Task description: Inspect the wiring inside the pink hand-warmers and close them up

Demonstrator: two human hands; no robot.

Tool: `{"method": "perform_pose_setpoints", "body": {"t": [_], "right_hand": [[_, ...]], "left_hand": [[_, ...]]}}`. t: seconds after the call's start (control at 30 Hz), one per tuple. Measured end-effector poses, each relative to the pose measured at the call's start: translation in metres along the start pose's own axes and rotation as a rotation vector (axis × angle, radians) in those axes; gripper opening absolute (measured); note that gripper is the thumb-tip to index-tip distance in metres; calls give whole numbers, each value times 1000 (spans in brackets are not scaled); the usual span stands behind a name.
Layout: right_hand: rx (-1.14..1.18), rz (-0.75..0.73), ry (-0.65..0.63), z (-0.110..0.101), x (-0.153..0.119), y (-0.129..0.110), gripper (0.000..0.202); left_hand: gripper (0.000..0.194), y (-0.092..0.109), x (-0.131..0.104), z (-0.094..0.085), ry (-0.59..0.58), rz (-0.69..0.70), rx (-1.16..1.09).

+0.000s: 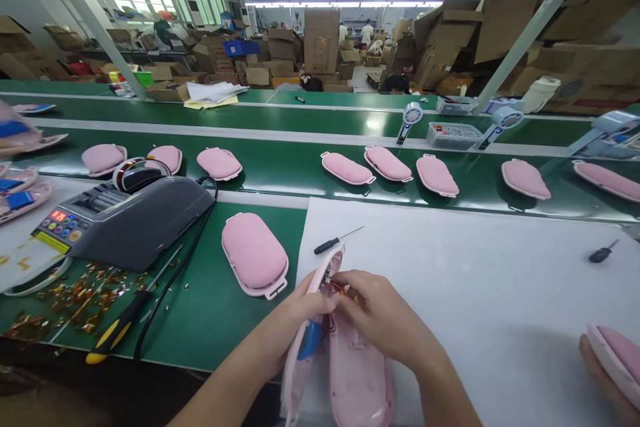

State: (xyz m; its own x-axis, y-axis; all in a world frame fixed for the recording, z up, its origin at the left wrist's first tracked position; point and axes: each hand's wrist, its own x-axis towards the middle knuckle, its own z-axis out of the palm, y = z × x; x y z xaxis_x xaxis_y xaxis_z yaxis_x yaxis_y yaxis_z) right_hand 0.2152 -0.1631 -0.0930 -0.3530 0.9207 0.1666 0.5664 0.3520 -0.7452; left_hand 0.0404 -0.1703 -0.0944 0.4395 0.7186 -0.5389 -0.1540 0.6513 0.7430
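My left hand (299, 313) grips one half of a pink plastic case, the shell half (299, 373) that stands on edge with a blue block (311, 339) inside it. Thin red and yellowish wires (339, 288) run at the fingertips of my right hand (383, 317), which is closed in a pinch on them inside the opened case. The other half, a pink shell (361, 373), lies with its hollow side up below my right hand. My fingers partly hide the wires' ends. A small black screwdriver (327, 245) lies just beyond the case.
Left of me are a padded pink case (255, 253), a grey tape dispenser (140, 220), a yellow-black screwdriver (117, 330) and amber scraps (85, 297). More pink cases line the green conveyor (280, 153). Another person's hand (595, 363) holds a case at right.
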Motion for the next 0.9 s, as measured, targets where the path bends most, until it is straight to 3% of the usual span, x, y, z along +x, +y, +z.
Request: {"method": "perform_pose_setpoints", "body": {"t": [0.13, 0.3, 0.4, 0.5, 0.57, 0.7, 0.8, 0.9], "right_hand": [[-109, 35, 114, -8, 35, 17, 30], [-83, 17, 209, 0, 75, 45, 14], [-8, 71, 379, -8, 57, 36, 5], [171, 126, 588, -10, 13, 8, 10], [540, 58, 738, 1, -16, -12, 9], [745, 8, 707, 40, -46, -27, 11], [768, -46, 648, 63, -46, -21, 12], [817, -52, 575, 71, -42, -14, 12]], "left_hand": [[28, -3, -3, -7, -32, -5, -135], [35, -7, -6, -25, -80, -139, -297], [45, -9, -6, -30, -120, -180, -348], [51, -10, -4, -30, -161, -170, -383], [53, -10, -2, -30, -167, -180, -403], [58, -11, 1, -30, -82, -266, -407], [63, -11, 2, -29, -38, -268, -389], [63, -10, 3, -28, -54, -226, -392]]}}
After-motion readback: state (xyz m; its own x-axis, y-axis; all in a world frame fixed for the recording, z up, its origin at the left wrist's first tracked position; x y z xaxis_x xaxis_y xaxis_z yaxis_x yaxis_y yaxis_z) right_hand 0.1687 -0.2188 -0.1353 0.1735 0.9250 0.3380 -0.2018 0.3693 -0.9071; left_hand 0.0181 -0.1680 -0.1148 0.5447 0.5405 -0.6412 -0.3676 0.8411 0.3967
